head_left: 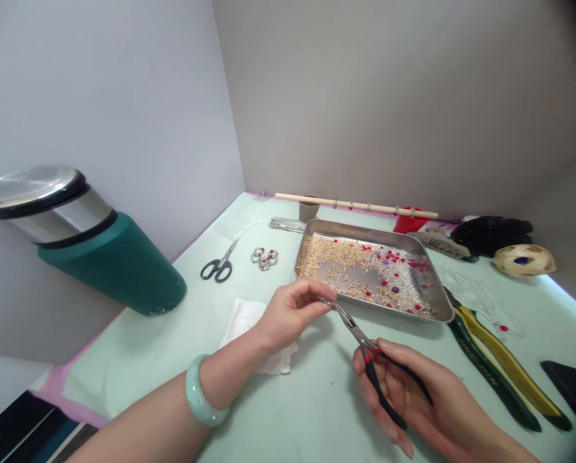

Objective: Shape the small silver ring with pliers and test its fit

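Small wire piece [324, 300], seen from the head view, at the fingertips of the left hand [288, 315], just in front of the tray's near edge; thumb and fingers are pinched on it, hiding most of its form. The pliers [358, 331] meet it from the right, their tips almost at the fingers; whether they grip or only touch it cannot be told. The right hand [401, 386] is curled loosely about the handles, which stand spread. Likely faults: with so little of the piece exposed, a slip of the tips could nip a fingertip; too hard a squeeze could mar or bend the wire; too weak a pinch could let the piece spin or spring away. Beyond it lies the tray [413, 315], holding loose beads [333, 256]; a piece dropped there would be hard to find, and a knock on the wall could scatter them. The cloth [240, 316], beneath the left forearm and wrist, might drag if the arm shifts. Farther out, the scissors [223, 265] and beaded ring [265, 258] lie to the left, well apart from the pliers; the bottle [119, 263] would be a hazard only if toppled.
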Action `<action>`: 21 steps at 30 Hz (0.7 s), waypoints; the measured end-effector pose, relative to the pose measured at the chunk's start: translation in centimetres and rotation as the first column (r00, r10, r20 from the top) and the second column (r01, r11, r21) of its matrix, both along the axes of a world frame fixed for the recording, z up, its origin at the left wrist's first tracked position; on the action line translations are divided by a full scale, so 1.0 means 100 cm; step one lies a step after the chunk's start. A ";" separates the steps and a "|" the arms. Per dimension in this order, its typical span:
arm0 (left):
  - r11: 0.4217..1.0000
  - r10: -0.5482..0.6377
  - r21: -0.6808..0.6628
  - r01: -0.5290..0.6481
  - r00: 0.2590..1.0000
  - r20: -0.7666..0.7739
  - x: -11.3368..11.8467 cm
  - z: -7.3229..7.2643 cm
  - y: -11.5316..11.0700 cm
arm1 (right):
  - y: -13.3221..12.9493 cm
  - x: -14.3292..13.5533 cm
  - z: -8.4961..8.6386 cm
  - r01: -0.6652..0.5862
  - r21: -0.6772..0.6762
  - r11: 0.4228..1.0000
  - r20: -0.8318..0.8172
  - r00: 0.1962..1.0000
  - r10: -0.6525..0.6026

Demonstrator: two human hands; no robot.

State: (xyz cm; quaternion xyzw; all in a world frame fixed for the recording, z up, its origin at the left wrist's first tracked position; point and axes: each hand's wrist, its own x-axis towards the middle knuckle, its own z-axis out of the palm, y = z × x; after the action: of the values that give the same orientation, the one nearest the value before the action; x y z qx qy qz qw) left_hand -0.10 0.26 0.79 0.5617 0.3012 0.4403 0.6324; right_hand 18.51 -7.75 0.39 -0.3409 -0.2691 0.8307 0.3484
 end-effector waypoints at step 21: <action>0.998 0.039 0.051 -0.036 0.997 -0.061 0.000 0.001 -0.001 | -0.003 -0.006 0.006 0.067 0.010 0.998 0.187 0.980 -0.068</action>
State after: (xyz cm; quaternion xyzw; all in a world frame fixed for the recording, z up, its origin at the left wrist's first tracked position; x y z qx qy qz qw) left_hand -0.10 0.13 0.90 0.5848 0.3200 0.4418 0.6004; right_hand 17.90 -8.08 1.01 -0.4257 -0.2903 0.7823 0.3501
